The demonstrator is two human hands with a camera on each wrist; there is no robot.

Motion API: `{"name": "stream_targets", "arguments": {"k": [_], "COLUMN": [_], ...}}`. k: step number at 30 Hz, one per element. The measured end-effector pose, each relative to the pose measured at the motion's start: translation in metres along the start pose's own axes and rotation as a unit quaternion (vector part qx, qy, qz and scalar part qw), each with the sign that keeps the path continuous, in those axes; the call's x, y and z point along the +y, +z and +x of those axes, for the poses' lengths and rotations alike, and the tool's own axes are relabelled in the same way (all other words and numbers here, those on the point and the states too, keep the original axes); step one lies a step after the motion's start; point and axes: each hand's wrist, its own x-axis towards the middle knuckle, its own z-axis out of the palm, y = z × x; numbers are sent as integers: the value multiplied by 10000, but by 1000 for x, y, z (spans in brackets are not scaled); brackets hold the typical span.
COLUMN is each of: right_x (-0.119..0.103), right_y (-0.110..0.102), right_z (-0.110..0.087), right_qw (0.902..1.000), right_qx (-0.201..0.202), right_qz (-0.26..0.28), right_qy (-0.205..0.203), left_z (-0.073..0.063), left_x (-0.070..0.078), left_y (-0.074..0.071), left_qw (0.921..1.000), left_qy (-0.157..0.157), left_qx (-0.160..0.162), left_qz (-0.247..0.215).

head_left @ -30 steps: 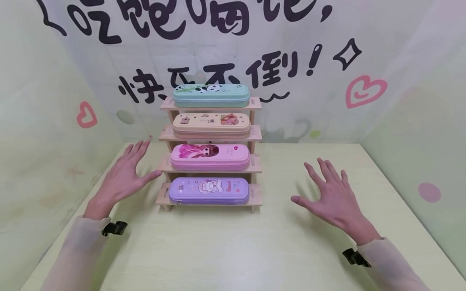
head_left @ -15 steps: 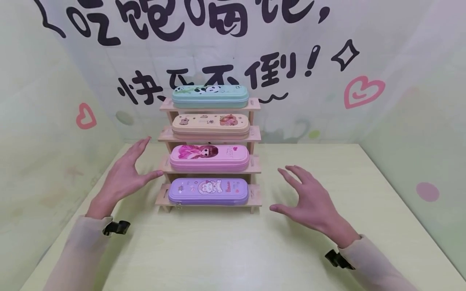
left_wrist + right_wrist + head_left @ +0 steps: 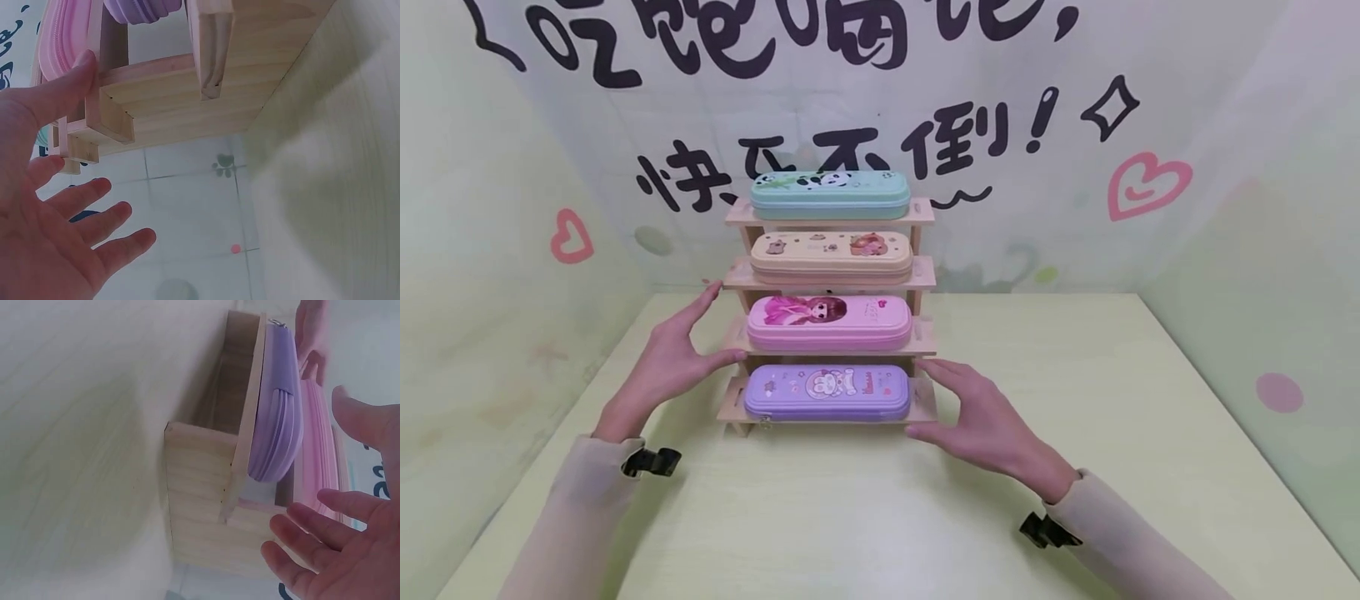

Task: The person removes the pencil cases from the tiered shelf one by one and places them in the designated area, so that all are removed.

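A wooden stepped rack [image 3: 925, 275] stands on the table with one zipped pencil case on each step. From the bottom up lie a purple case [image 3: 827, 393], a pink case [image 3: 829, 323], a cream case [image 3: 831, 257] and a mint-green case [image 3: 831, 197]. My left hand [image 3: 673, 358] is at the rack's left side, fingers spread; its thumb appears to touch the end of the pink case's step. At the bottom step's right end is my right hand [image 3: 988, 425], thumb and fingers apart. In the right wrist view its fingers are extended beside the purple case [image 3: 275, 412]; contact is unclear.
The pale wooden table [image 3: 850, 517] reaches to a back wall [image 3: 1037, 217] with large black lettering. Side walls [image 3: 1262, 275] close off the left and right. Each wrist wears a small black strap mount [image 3: 651, 461].
My right hand has moved left, from well right of the rack to its bottom step's end. The left hand has shifted slightly right, closer to the rack. The cases stay in place.
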Motion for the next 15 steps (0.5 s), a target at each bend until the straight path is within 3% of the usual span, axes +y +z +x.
{"name": "stream_targets", "arguments": {"k": [5,15], "right_x": [-2,-3], "right_y": [10,20], "right_z": [10,24], "right_qw": [9998,9992], "right_qx": [-63,-291], "right_qz": [58,258], "right_qy": [-175,10], "left_z": [1,5], "left_x": [0,2], "left_y": [0,2], "left_qw": [10000,9991], "left_qy": [7,334], "left_qx": [54,103], "left_qz": [-70,-246]}}
